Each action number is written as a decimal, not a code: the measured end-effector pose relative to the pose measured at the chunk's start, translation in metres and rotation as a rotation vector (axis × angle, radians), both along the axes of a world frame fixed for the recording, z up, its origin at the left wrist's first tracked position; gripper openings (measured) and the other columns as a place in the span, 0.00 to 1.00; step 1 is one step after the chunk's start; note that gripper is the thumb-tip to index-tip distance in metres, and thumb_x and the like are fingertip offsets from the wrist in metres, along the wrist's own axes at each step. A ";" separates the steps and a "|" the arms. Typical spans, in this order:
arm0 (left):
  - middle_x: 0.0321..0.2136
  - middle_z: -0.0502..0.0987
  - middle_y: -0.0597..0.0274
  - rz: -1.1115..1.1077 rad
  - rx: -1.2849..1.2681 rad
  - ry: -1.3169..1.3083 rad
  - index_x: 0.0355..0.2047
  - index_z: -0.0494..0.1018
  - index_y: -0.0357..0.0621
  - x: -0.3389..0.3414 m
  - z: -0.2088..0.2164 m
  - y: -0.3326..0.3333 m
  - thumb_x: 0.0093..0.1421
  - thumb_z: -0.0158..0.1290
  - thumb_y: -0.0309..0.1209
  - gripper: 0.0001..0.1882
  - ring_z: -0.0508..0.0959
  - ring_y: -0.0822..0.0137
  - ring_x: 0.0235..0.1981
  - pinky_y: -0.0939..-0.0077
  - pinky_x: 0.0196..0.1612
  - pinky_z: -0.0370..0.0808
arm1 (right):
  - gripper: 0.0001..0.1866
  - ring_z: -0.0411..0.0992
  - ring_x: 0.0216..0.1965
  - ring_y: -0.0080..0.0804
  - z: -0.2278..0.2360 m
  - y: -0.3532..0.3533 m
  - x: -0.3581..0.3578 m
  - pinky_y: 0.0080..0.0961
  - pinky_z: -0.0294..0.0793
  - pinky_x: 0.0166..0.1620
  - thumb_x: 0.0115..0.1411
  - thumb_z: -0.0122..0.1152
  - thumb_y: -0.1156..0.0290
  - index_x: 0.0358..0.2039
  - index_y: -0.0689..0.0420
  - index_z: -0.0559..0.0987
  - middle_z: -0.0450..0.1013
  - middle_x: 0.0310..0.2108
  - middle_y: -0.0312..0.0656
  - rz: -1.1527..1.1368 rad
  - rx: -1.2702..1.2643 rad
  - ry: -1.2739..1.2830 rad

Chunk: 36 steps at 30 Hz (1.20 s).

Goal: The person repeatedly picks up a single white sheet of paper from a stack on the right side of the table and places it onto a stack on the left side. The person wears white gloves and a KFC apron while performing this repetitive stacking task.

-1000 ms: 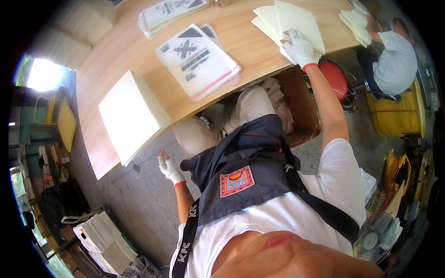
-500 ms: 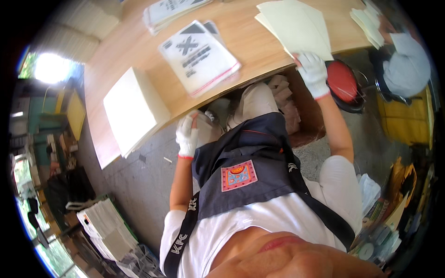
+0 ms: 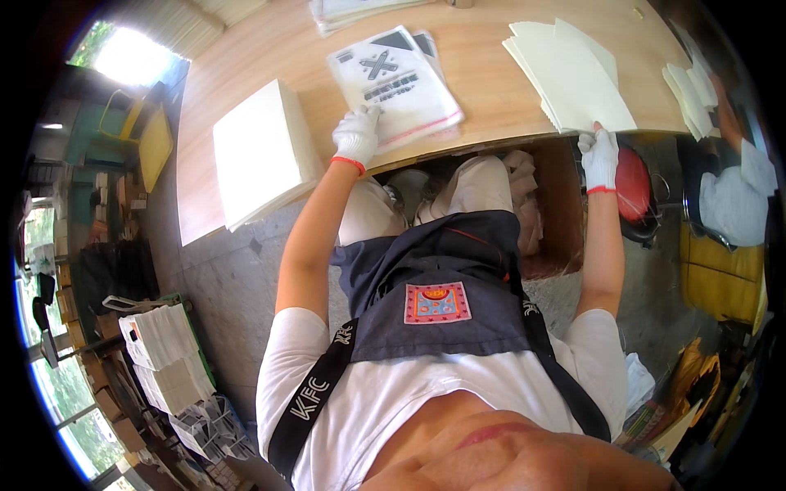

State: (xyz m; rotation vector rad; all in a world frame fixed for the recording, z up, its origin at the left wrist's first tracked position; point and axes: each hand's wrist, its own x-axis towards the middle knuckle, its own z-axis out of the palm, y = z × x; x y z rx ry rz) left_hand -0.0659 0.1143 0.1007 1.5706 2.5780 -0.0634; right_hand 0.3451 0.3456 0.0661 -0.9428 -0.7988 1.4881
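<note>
- Two gloved hands are up at the near edge of the wooden table (image 3: 246,65), and the person sits right against it in a dark apron (image 3: 434,278) over a white shirt.
- Left hand (image 3: 357,135), white glove with a red cuff, lies palm down on the lower left corner of the clear plastic packet (image 3: 397,82); fingers spread and fairly flat, pressing on it more than gripping, and I can't tell if a fingertip is hooked under the edge.
- That packet carries black print and a thin red strip along its lower side; it lies tilted on the tabletop, on top of more packets of the same kind.
- Right hand (image 3: 599,155), same sort of glove, is at the bottom edge of the fanned stack of cream paper sheets (image 3: 573,78); fingers curled up against the lowest sheets where they overhang the table edge. Touching them, yes, but whether it has pinched one I cannot tell.
- Well to the left of the left hand lies a thick square block of cream sheets (image 3: 262,151), untouched.
- Far right, a smaller pile of cream sheets (image 3: 692,86) lies near the table's end.
- Below the right hand, under the table, a red round stool seat (image 3: 632,184) shows.
- Lower left on the floor, bundles of white packets (image 3: 164,352) are stacked.
</note>
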 end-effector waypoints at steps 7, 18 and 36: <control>0.33 0.74 0.61 0.061 0.418 -0.121 0.32 0.74 0.53 -0.011 -0.026 -0.029 0.47 0.50 0.27 0.10 0.74 0.58 0.39 0.65 0.37 0.73 | 0.17 0.71 0.20 0.23 0.062 -0.138 -0.052 0.15 0.63 0.12 0.55 0.50 0.73 0.47 0.63 0.67 0.73 0.30 0.42 0.306 -0.293 0.022; 0.30 0.73 0.59 -0.145 0.709 -0.598 0.32 0.71 0.44 -0.014 -0.022 -0.030 0.49 0.44 0.16 0.13 0.73 0.60 0.26 0.71 0.31 0.73 | 0.19 0.72 0.44 0.31 -0.021 -0.207 -0.077 0.23 0.75 0.42 0.59 0.49 0.73 0.50 0.62 0.66 0.70 0.46 0.43 0.480 -0.388 0.317; 0.43 0.71 0.56 0.405 1.352 -2.075 0.53 0.59 0.39 0.104 -0.073 -0.022 0.58 0.50 0.23 0.22 0.74 0.65 0.40 0.73 0.41 0.75 | 0.12 0.71 0.23 0.21 0.046 -0.255 -0.100 0.13 0.69 0.21 0.62 0.49 0.69 0.45 0.57 0.68 0.72 0.31 0.39 0.603 -0.276 0.209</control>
